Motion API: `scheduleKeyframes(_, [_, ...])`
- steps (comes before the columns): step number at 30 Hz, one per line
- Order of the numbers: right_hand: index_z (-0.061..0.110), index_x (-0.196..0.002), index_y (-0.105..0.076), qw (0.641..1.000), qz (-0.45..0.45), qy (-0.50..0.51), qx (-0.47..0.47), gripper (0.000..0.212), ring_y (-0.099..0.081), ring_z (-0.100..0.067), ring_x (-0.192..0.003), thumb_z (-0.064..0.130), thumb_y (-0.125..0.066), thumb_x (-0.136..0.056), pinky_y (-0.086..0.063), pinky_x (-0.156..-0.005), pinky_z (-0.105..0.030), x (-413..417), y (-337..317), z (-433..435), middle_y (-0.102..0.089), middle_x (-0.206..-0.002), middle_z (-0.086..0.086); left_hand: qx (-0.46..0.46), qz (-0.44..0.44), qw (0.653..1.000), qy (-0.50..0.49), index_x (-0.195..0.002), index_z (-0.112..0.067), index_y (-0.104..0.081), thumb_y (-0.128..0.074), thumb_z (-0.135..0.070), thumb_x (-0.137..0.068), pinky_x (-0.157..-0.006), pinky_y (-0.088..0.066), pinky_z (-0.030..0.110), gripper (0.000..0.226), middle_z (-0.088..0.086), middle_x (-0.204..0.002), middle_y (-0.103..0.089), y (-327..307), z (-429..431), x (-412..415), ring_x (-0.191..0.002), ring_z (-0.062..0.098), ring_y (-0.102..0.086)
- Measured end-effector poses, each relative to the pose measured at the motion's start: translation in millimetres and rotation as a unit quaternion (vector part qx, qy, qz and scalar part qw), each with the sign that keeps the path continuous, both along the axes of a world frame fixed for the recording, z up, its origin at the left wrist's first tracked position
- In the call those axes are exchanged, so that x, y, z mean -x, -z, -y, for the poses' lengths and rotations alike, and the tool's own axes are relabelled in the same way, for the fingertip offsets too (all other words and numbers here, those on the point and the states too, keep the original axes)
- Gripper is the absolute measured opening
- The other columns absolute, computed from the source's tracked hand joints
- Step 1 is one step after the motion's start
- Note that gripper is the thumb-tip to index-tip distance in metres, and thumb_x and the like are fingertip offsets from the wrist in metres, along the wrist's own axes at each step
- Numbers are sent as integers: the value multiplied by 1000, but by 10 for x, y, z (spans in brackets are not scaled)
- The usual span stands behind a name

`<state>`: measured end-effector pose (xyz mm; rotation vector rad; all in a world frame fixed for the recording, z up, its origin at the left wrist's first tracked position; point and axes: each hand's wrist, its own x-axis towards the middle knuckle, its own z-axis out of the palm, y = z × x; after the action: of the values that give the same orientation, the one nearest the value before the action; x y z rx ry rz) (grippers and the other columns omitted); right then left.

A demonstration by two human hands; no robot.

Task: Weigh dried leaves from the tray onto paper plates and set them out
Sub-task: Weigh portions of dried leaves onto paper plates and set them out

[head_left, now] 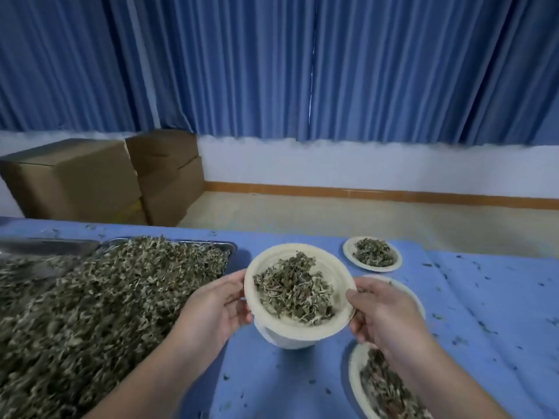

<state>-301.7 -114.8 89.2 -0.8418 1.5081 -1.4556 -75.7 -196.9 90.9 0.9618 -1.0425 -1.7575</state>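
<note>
Both hands hold paper plate — dried leaves inside

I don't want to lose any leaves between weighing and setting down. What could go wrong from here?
The paper plate is held in the air, pinched at opposite rims by the left hand and right hand; a thin plate may flex and spill its leaf heap. The near plate and middle plate lie close under the right hand, so setting down there may knock them.
</note>
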Motion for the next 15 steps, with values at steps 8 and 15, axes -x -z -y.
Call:
scheduleKeyframes(8, [-7, -92, -53, 991, 77, -10, -111, 7, -51, -20, -43, -1, -55, -93, -37, -38, -25, 405, -652, 609, -52, -62, -16, -77, 44, 995, -43, -133, -5, -50, -48, 0, -96, -74, -53, 33, 37, 12, -99, -72, -709, 595, 507, -94, 22, -67])
scheduleKeyframes(15, [-5, -112, -51, 976, 144, 15, -160, 18, -52, -21, -54, -4, -53, -94, -42, -46, -25, 750, -506, 1424, -54, -65, -15, -94, 87, 990, -63, -122, -12, -55, -51, -13, -98, -84, -51, 35, 24, 7, -107, -65, -762, 1225, 938, -101, 24, -63])
